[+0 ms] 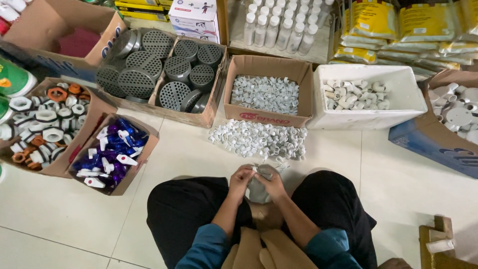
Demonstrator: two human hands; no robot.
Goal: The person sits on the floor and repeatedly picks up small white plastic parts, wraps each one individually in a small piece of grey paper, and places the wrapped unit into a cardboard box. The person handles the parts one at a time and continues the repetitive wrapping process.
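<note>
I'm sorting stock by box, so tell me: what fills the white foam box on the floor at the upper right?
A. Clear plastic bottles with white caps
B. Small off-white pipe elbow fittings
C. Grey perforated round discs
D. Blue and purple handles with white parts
B: the white foam box holds a loose cluster of small off-white elbow fittings; the grey perforated discs sit in a cardboard box further left.

Bare floor tiles (pixel 64 214) lie open leftward; white fittings pile (pixel 256 139) seemingly blocks ahead.
</note>
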